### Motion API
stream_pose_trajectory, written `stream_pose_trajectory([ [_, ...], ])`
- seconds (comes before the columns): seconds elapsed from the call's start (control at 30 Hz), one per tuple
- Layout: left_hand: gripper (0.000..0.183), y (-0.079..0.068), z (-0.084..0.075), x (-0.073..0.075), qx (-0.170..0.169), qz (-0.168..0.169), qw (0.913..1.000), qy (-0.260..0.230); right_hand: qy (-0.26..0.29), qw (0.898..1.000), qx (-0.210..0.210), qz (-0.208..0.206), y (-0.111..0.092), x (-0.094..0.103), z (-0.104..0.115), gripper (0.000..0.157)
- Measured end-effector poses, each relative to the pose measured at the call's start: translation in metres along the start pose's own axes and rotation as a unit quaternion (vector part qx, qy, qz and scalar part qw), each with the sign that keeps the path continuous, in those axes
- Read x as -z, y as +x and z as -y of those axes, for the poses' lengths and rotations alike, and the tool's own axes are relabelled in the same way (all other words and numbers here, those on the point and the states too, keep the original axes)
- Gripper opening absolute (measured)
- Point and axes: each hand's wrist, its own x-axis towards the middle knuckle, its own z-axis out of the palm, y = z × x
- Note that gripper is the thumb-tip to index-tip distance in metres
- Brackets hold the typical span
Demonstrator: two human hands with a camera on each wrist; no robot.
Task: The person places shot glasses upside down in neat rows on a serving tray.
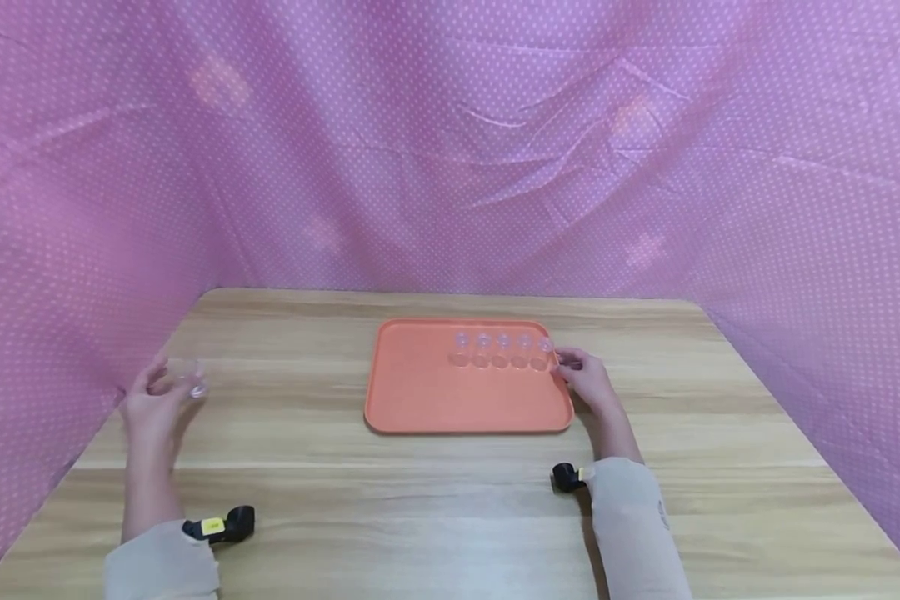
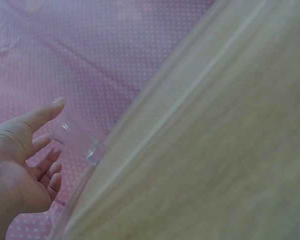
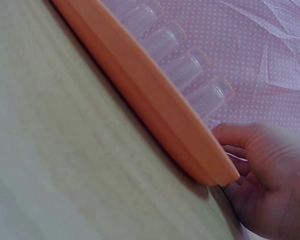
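Note:
At the left of the table, my left hand (image 1: 152,408) pinches a small clear glass (image 1: 195,385) between thumb and fingers. The left wrist view has this glass (image 2: 77,140) tilted, its thick base pointing away from the palm. My right hand (image 1: 588,379) is at the right edge of an orange tray (image 1: 435,408), thumb and fingers round the rim; the tray wall (image 3: 155,110) hides part of the fingers. Inside the tray, along its back right, stands a row of several clear glasses (image 1: 503,350). The rightmost glass (image 3: 210,97) is just beside the right fingertips.
The wooden table (image 1: 420,517) carries the tray a little behind its middle. Pink dotted cloth (image 1: 450,167) hangs behind the table and along both sides. A black wrist camera (image 1: 228,525) sits on the left forearm, and another black camera (image 1: 567,477) on the right.

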Motion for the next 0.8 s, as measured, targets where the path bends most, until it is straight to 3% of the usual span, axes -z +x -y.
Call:
stream_pose_trajectory([
  [0.13, 0.084, 0.0007, 0.0057, 0.0050, -0.014, 0.009, 0.9998, 0.010, 0.000, 1.000, -0.001, 0.001, 0.0001, -0.0003, -0.0015, 0.034],
  [0.27, 0.083, -0.0035, 0.0064, 0.0042, -0.013, 0.002, 0.9950, 0.099, 0.004, 1.000, -0.002, -0.002, 0.0006, -0.0008, -0.0021, 0.033],
  [0.37, 0.082, -0.0067, 0.0061, 0.0028, -0.007, -0.003, 0.9838, 0.179, 0.007, 1.000, -0.003, -0.003, 0.0004, -0.0011, -0.0023, 0.034],
  [0.63, 0.081, -0.0076, 0.0067, 0.0022, -0.008, -0.016, 0.9630, 0.269, 0.005, 1.000, 0.002, -0.003, -0.0006, -0.0014, -0.0020, 0.035],
  [0.73, 0.080, -0.0069, 0.0072, 0.0019, -0.016, -0.018, 0.9484, 0.316, 0.003, 1.000, 0.004, -0.006, -0.0005, -0.0012, -0.0019, 0.034],
  [0.8, 0.079, -0.0057, 0.0080, 0.0023, -0.024, -0.022, 0.9338, 0.356, 0.000, 1.000, 0.007, -0.005, -0.0004, -0.0010, -0.0019, 0.033],
])
